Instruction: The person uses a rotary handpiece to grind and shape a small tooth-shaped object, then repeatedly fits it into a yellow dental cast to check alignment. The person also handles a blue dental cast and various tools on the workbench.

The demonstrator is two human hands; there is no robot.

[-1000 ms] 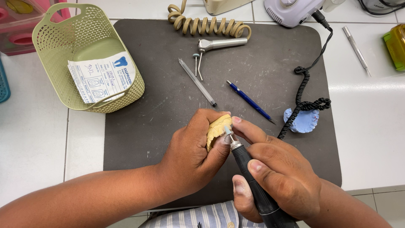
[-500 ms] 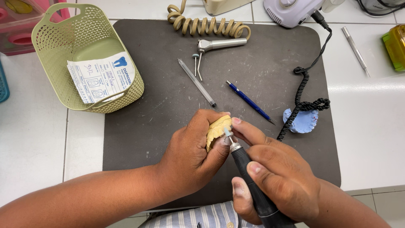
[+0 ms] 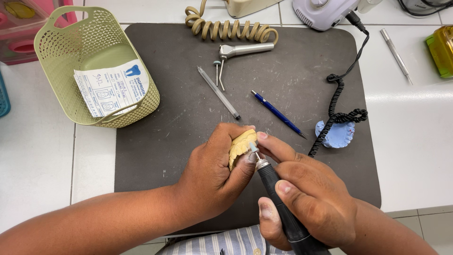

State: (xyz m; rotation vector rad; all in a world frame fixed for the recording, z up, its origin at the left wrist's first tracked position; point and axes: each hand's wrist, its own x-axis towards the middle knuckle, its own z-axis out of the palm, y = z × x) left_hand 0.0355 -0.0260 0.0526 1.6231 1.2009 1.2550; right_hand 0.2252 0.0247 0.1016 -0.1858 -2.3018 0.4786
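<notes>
My left hand [image 3: 214, 174] grips a yellow plaster tooth cast [image 3: 241, 146] over the near part of a dark grey mat [image 3: 179, 108]. My right hand [image 3: 311, 193] holds a black rotary handpiece [image 3: 278, 203] like a pen. Its small pale tip rests against the cast's right side, and my right forefinger lies along the cast's upper edge. Most of the cast is hidden inside my left hand.
On the mat lie a grey pen [image 3: 218, 92], a blue pen [image 3: 277, 114], a metal air nozzle [image 3: 243, 51] on a beige coiled hose and a blue cast [image 3: 336, 134]. A green basket [image 3: 71, 42] with a paper slip stands left. A black coiled cord [image 3: 339, 101] runs to a white motor unit [image 3: 325, 10].
Both hands stay in place on the cast; the handpiece tip has shifted only slightly against it.
</notes>
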